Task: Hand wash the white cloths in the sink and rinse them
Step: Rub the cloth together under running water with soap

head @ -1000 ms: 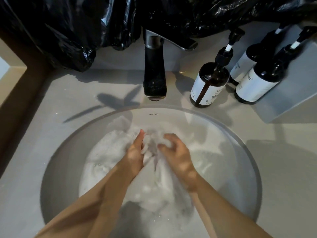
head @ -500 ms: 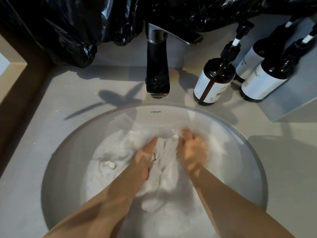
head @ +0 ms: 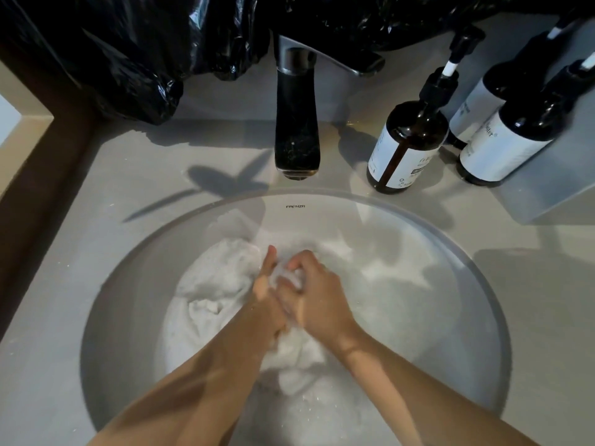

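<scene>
Head camera: the left hand (head: 269, 294) and right hand (head: 317, 297) touch, both gripping the wet white cloths (head: 299, 352) in the middle of the round white sink (head: 122, 317). The bunch trails toward the person; more lies just left.

White cloth (head: 219, 284) partly under foam (head: 322, 413), bottle labels (head: 404, 160) blurred
</scene>
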The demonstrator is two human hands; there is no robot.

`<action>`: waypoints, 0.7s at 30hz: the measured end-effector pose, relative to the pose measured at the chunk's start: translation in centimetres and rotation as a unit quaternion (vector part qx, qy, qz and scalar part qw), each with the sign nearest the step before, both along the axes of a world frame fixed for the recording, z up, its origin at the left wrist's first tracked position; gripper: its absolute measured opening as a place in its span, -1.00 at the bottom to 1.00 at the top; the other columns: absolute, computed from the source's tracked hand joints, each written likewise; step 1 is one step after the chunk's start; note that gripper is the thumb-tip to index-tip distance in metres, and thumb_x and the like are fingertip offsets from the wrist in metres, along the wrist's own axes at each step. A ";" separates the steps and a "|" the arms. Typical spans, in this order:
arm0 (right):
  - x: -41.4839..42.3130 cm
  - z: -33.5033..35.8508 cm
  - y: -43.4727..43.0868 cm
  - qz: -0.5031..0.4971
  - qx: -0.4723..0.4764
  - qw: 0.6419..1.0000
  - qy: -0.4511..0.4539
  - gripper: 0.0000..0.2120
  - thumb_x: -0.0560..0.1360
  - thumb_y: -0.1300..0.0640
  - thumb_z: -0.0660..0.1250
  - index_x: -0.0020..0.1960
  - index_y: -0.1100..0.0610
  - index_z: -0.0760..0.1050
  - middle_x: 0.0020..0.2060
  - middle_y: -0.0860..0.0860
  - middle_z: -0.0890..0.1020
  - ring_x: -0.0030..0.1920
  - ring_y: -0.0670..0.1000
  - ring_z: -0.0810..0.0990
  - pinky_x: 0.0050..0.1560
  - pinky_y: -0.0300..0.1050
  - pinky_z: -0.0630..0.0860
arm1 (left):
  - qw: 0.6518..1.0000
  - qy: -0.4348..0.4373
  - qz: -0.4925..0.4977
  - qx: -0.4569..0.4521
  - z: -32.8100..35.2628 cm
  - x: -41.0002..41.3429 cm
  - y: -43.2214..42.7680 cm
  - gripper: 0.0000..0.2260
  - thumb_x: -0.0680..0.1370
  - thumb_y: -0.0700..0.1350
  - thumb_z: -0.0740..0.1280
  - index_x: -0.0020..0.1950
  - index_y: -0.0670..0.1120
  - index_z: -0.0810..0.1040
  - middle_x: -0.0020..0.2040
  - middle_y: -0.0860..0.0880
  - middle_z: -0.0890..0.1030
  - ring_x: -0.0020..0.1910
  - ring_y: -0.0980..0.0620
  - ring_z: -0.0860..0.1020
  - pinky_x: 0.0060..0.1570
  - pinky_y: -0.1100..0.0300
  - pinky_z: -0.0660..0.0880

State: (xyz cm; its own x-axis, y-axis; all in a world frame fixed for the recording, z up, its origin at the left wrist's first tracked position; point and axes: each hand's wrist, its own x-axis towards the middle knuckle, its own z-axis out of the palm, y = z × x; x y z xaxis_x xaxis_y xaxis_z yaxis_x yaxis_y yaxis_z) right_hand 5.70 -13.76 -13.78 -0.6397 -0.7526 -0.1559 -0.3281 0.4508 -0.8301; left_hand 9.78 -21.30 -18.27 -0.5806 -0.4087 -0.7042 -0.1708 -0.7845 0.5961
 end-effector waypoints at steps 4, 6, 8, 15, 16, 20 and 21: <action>-0.6 -1.2 -0.6 -0.051 0.048 0.993 0.093 -0.71 0.50 -0.19 0.19 -0.06 0.04 0.37 -0.12 0.07 0.57 -0.12 0.15 0.54 -0.14 -0.03 0.45 | 0.994 -0.041 -0.037 -0.098 0.2 -0.7 1.2 -0.77 0.60 -0.13 0.18 -0.25 -0.09 0.42 -0.38 0.00 0.47 -0.43 0.18 0.49 -0.38 0.39 0.41; -2.1 -2.1 -0.3 -0.067 0.070 0.979 0.177 -0.55 0.49 -0.24 0.02 -0.02 0.09 0.46 -0.11 0.11 0.58 -0.11 0.22 0.57 -0.16 -0.03 0.45 | 0.999 -0.010 -0.044 -0.026 0.6 -0.9 0.8 -0.71 0.62 -0.11 0.10 -0.24 -0.10 0.48 -0.37 -0.02 0.54 -0.44 0.14 0.53 -0.39 0.30 0.45; -4.2 -3.3 0.6 -0.062 0.098 0.968 0.224 -0.54 0.53 -0.20 -0.02 0.02 0.10 0.49 -0.09 0.10 0.56 -0.08 0.22 0.57 -0.16 -0.04 0.44 | 0.996 -0.034 -0.083 -0.014 1.2 -1.2 -0.2 -0.74 0.60 -0.09 0.14 -0.21 -0.08 0.53 -0.38 0.00 0.58 -0.43 0.09 0.55 -0.34 0.20 0.44; -5.1 -7.5 3.1 0.133 0.174 0.919 0.326 -0.58 0.47 -0.01 0.03 0.28 0.09 0.32 0.05 0.14 0.59 -0.10 0.23 0.58 -0.13 0.03 0.52 | 0.962 -0.095 -0.072 -0.246 -0.2 -2.8 -1.8 -0.62 0.37 -0.13 0.47 0.12 -0.06 0.43 0.10 -0.25 0.56 0.09 -0.18 0.56 0.13 -0.13 0.51; -5.7 -7.0 3.2 0.182 0.171 0.900 0.357 -0.61 0.46 0.03 0.07 0.25 0.07 0.38 0.00 0.09 0.61 -0.15 0.20 0.60 -0.19 -0.04 0.50 | 0.945 -0.113 -0.086 -0.295 -0.4 -2.9 -1.9 -0.63 0.38 -0.26 0.45 0.13 -0.10 0.45 0.07 -0.25 0.56 0.06 -0.17 0.56 0.10 -0.08 0.52; -7.2 -4.5 2.7 0.017 0.246 0.944 0.219 -0.74 0.56 0.09 0.14 0.21 0.06 0.43 0.03 0.09 0.58 0.06 0.17 0.55 -0.09 -0.09 0.39 | 0.958 -0.097 -0.028 -0.267 -0.9 -2.2 -1.9 -0.86 0.42 -0.34 0.38 -0.13 -0.13 0.50 -0.28 -0.06 0.58 -0.30 0.02 0.53 -0.31 0.20 0.43; -6.8 -3.8 2.2 -0.052 0.210 0.967 0.137 -0.81 0.56 0.12 0.15 0.13 0.12 0.42 -0.05 0.11 0.57 0.00 0.17 0.54 -0.14 -0.10 0.37 | 0.970 -0.082 -0.028 -0.229 -0.7 -2.2 -1.8 -0.92 0.44 -0.22 0.39 -0.17 -0.10 0.51 -0.31 -0.06 0.56 -0.35 0.03 0.50 -0.32 0.21 0.41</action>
